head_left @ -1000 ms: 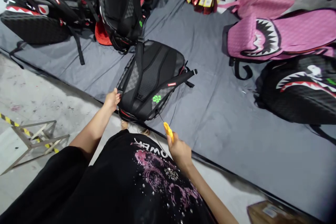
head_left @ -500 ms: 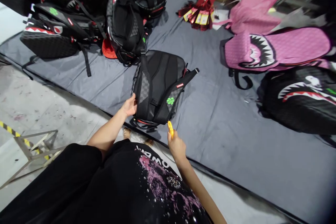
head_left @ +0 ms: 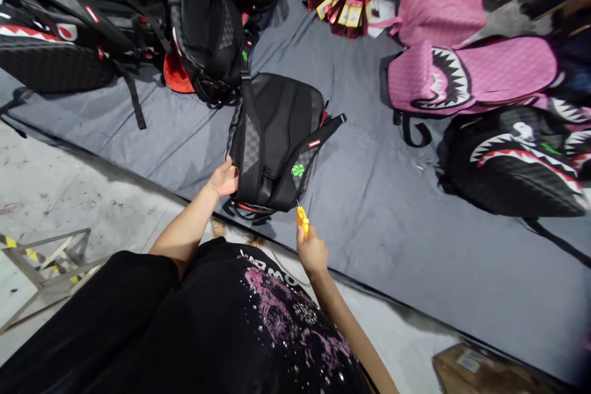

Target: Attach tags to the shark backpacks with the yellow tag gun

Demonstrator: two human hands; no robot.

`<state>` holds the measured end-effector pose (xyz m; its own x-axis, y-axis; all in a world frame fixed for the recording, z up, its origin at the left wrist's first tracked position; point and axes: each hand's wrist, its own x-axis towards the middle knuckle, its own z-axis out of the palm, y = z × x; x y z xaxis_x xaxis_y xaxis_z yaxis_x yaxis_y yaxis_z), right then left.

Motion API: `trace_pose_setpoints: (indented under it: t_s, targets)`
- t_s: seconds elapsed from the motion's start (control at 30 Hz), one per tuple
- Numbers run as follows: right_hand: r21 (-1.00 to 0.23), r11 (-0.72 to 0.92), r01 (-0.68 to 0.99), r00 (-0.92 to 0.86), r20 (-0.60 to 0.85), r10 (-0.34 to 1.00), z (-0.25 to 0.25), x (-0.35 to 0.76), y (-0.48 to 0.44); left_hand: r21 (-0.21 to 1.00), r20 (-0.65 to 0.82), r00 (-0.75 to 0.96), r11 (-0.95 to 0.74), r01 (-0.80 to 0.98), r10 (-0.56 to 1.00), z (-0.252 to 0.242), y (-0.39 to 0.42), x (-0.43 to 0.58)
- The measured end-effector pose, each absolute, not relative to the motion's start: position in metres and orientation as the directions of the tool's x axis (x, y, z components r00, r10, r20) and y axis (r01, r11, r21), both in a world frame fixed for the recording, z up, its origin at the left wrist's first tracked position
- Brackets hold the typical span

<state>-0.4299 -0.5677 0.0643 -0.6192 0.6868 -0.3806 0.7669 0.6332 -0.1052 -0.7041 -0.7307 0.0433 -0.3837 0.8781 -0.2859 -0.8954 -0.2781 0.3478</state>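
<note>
A black backpack (head_left: pixel 281 111) lies with its straps and padded back facing up, near the table's front edge. Its strap carries a green patch and a small red label. My left hand (head_left: pixel 223 180) grips the backpack's left side near the lower corner; some of its fingers are hidden against the bag. In my closed right hand (head_left: pixel 313 253) are small yellow-handled snips (head_left: pixel 302 221). Their thin metal tip points up at the lower right corner of the backpack; whether it touches the fabric I cannot tell.
Several black backpacks (head_left: pixel 207 31) are heaped at the left. Red tags (head_left: pixel 348 9) lie in a bunch toward the back. Pink bags (head_left: pixel 512 71) and a black shark-mouth backpack (head_left: pixel 512 166) lie at the right. A cardboard box (head_left: pixel 480 369) sits on the floor.
My view has shifted, so the table's contents sit somewhat higher and further left. My right hand with the snips has drawn slightly away from the backpack's corner. My left hand stays at its side.
</note>
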Motion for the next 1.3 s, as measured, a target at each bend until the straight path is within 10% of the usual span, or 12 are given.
trace_pose_setpoints:
  t_s: [0.6,0.83,0.97,1.03,1.13,1.3]
  targets:
    - [-0.225,0.612,0.758,-0.625,-0.515,0.586,0.103,-0.362,-0.611,0.413,-0.245,-0.395,-0.273,-0.869,0.885,0.039,-0.720,-0.712]
    - [-0.023,0.746,0.666,-0.617,-0.579,0.533,0.104,-0.431,-0.638,0.495,-0.340,-0.353,-0.153,-0.855,0.872,0.057,-0.717,-0.716]
    - [-0.037,0.687,0.726,-0.584,-0.559,0.588,0.100,-0.431,-0.645,0.865,-0.455,-0.668,0.114,-0.489,0.588,0.073,-0.738,-0.689]
    - [-0.065,0.669,0.741,-0.587,-0.547,0.597,0.095,-0.432,-0.649,0.950,-0.073,-0.915,0.308,0.058,0.397,0.067,-0.749,-0.668]
    - [-0.075,0.619,0.782,-0.565,-0.506,0.652,0.088,-0.439,-0.648,0.578,0.328,-0.605,0.353,0.736,0.725,0.046,-0.745,-0.645]
    - [-0.197,0.526,0.827,-0.548,-0.490,0.678,0.086,-0.442,-0.640,0.072,0.167,-0.315,0.307,0.949,0.934,0.034,-0.694,-0.632]
